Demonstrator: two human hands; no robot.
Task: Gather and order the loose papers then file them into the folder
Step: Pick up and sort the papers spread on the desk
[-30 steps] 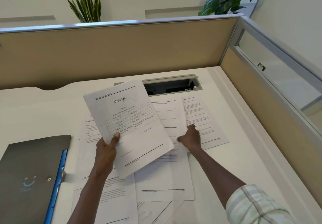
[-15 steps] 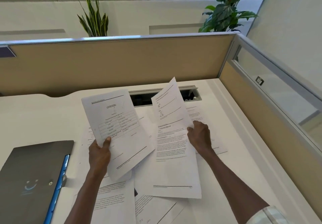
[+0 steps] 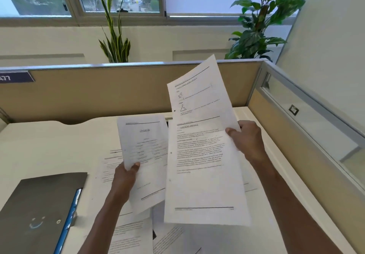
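papers (image 3: 126, 236) loose on desk | hands: left (image 3: 124, 176) grips one sheet (image 3: 144, 155) | right (image 3: 246, 139) grips one sheet (image 3: 201, 155)

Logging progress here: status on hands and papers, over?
Left hand gripping one sheet. Right hand holding another sheet raised. More papers loose on desk; folder closed. Nothing blocking.

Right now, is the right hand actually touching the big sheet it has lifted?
Touching. The head view shows the right hand pinching the big sheet at its right edge, thumb pressed on the printed face.
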